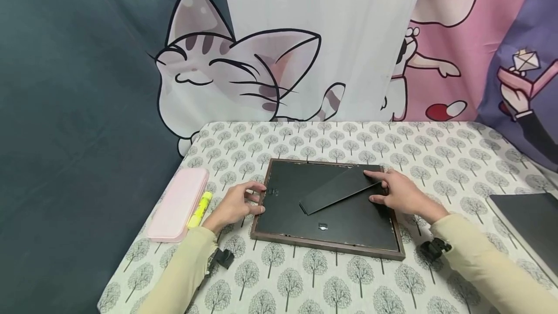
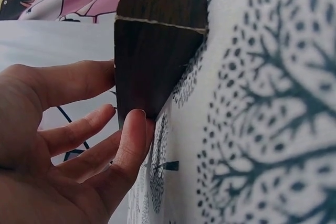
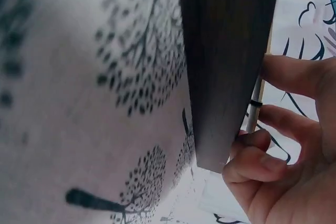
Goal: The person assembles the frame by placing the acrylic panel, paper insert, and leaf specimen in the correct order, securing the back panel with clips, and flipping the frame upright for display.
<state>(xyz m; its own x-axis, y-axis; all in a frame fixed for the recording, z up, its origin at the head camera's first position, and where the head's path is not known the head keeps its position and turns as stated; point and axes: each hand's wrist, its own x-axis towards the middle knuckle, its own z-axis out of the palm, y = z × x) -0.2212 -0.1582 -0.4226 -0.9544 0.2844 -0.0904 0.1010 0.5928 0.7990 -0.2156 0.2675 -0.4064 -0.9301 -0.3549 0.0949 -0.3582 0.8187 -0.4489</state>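
Observation:
A picture frame with a thin brown wooden border lies face down, its black backing board upward. On the board lies a tapered black easel stand, slanting toward the upper right. At the left border, my left hand touches the rim with spread, lightly bent fingers; in the left wrist view the thumb meets the top edge. My right hand rests over the right border. Its index finger reaches onto the stand's wide end, and its thumb touches the board. Other right fingers bend beside the frame's outer side.
Left of the frame lie a pink case and a yellow marker. A dark flat item with a pale edge lies at the far right. The tree-print tablecloth covers the table, with cartoon curtains behind.

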